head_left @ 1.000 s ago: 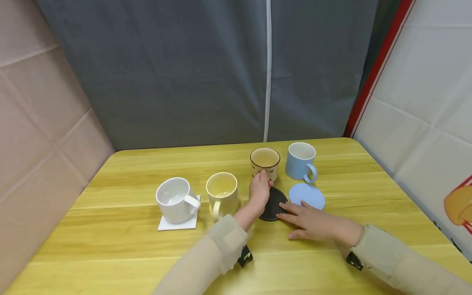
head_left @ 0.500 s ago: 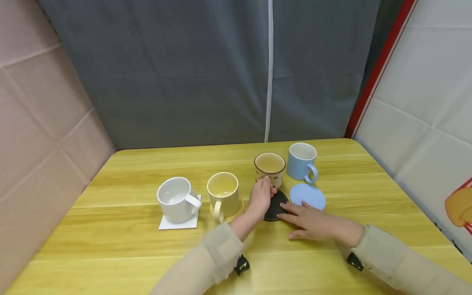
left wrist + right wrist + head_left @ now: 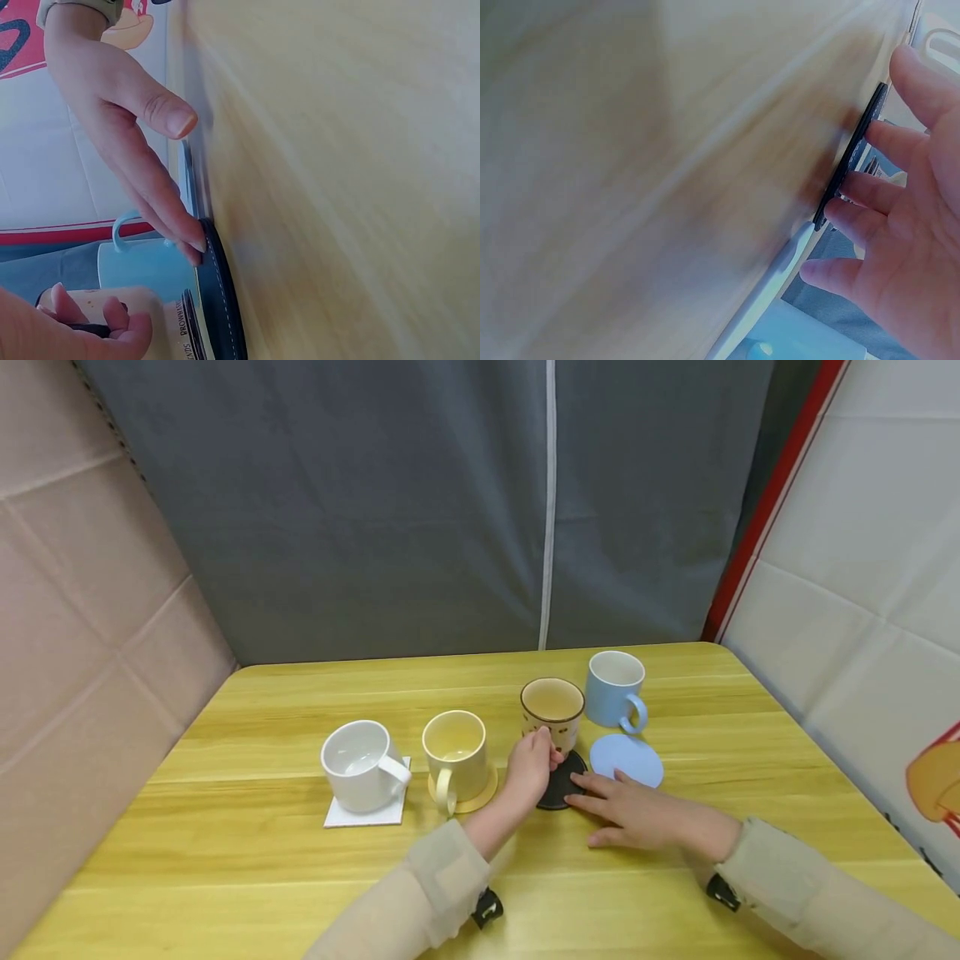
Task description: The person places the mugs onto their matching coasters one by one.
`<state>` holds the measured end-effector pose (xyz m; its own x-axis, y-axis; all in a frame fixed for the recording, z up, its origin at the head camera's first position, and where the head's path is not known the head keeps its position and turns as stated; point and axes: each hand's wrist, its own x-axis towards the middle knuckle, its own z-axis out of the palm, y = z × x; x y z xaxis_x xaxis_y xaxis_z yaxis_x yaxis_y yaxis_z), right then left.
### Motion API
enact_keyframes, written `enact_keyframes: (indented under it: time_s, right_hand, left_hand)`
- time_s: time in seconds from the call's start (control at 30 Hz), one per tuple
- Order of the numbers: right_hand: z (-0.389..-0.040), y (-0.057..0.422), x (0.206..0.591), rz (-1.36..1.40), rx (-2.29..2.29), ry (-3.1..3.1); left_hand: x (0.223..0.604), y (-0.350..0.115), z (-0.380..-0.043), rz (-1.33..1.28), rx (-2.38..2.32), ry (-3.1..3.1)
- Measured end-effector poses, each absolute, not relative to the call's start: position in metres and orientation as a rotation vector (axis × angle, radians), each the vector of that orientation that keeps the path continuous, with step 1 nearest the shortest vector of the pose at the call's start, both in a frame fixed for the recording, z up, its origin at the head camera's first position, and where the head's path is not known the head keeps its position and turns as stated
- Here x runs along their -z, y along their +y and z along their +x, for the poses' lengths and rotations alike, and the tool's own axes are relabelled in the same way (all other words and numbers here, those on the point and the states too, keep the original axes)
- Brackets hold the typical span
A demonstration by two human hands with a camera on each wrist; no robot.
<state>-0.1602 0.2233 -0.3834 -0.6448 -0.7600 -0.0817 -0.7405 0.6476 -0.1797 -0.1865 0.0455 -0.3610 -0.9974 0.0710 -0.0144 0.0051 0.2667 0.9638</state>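
My left hand [image 3: 531, 768] pinches the dark handle [image 3: 90, 328] of a beige patterned mug [image 3: 566, 733] with a brown rim. The mug is upright above the far part of a round black coaster [image 3: 559, 792]; in the left wrist view its base appears slightly tilted and close to the coaster's surface. With fingers spread and straight, my right hand [image 3: 636, 810] rests its fingertips on the coaster's right edge. The right wrist view shows those fingers against the coaster [image 3: 851, 157]. Just right of the black coaster lies a round light-blue coaster [image 3: 627, 760].
A light-blue mug [image 3: 606, 695] stands behind the blue coaster. To the left, a yellow mug [image 3: 467, 768] sits on a yellow coaster [image 3: 486, 792], and a white mug [image 3: 354, 781] on a square white coaster [image 3: 362, 817]. A grey curtain [image 3: 375, 527] hangs behind the table.
My left hand has drawn the beige mug toward me and slightly right, from behind the black coaster to over its far part. The right hand has stayed in place.
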Motion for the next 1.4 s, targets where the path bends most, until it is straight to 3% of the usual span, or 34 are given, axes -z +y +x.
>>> enact_keyframes:
  time_s: [1.4]
  right_hand:
    - [-0.159,0.221,0.385,-1.228,0.224,2.726]
  left_hand:
    - [0.363,0.041,-0.171,0.102,-1.881,2.412]
